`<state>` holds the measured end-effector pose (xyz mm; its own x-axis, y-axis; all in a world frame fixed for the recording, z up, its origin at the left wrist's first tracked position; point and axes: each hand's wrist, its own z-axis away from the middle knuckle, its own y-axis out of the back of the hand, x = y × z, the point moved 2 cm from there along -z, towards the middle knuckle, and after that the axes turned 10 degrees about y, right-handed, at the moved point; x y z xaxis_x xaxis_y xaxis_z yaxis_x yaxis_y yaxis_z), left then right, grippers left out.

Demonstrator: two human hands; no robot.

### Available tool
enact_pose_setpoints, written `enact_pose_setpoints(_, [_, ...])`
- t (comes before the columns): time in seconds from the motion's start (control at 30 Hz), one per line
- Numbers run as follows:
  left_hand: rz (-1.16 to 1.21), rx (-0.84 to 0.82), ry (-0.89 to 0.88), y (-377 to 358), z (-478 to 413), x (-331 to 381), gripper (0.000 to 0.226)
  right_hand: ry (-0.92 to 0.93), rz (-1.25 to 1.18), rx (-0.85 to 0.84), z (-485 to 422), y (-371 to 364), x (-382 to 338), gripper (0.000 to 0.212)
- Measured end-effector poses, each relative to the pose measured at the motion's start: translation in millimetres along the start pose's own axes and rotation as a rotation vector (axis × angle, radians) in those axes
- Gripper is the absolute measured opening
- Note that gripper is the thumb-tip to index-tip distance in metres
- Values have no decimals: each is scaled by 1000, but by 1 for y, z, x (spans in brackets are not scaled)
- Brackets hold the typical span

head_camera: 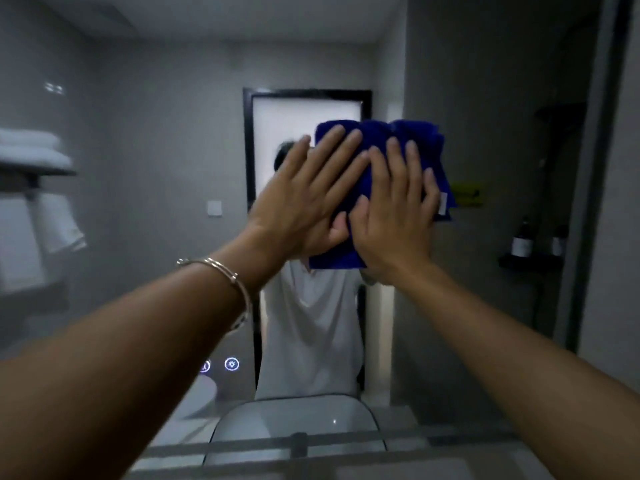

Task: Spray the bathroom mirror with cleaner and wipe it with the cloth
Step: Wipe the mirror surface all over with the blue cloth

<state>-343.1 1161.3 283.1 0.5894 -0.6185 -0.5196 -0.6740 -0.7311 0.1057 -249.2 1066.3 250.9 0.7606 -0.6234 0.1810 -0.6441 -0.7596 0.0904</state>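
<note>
A folded dark blue cloth [384, 133] is pressed flat against the bathroom mirror [156, 150] at about head height. My left hand [304, 195], with a metal bracelet on its wrist, lies flat on the cloth's left part with fingers spread. My right hand [394, 216] lies flat on the cloth's right part, beside the left hand and partly over its thumb. Both palms push the cloth onto the glass. No spray bottle of cleaner is in view. The mirror reflects a person in a white shirt, mostly hidden behind the cloth and hands.
Two lit touch icons [231, 364] glow low on the mirror. A glass washbasin [294, 427] sits below. Reflected are white towels on a rack [34, 157] at left, a dark-framed door [304, 109], and a shelf with dark bottles [523, 242] at right.
</note>
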Motion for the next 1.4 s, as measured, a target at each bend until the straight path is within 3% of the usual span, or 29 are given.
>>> enact_pose_setpoints(0.17, [-25,-61,105,9,-18,-68,68,37,-14,-24,-71,0,-39,65])
enact_pose_setpoints(0.37, [150,-33,238,-6,7,-37,63,76,-13,54,-44,-5,-37,56])
enact_pose_setpoints(0.53, [281,31,156,-16,45,13,65,102,-8,-37,24,-4,-17,59])
enact_pose_setpoints(0.7, [305,-32,-6,-17,53,70,66,108,-8,-43,79,-2,23,62])
enact_pose_setpoints(0.87, [265,12,-96,-14,-8,74,68,143,-23,-12,44,8,76,63])
enact_pose_setpoints(1.17, [162,81,118,18,-179,129,76,175,-2,-11,-65,36,230,64])
enact_pose_setpoints(1.4, [264,3,247,23,-192,167,71,219,-69,88,-64,35,262,62])
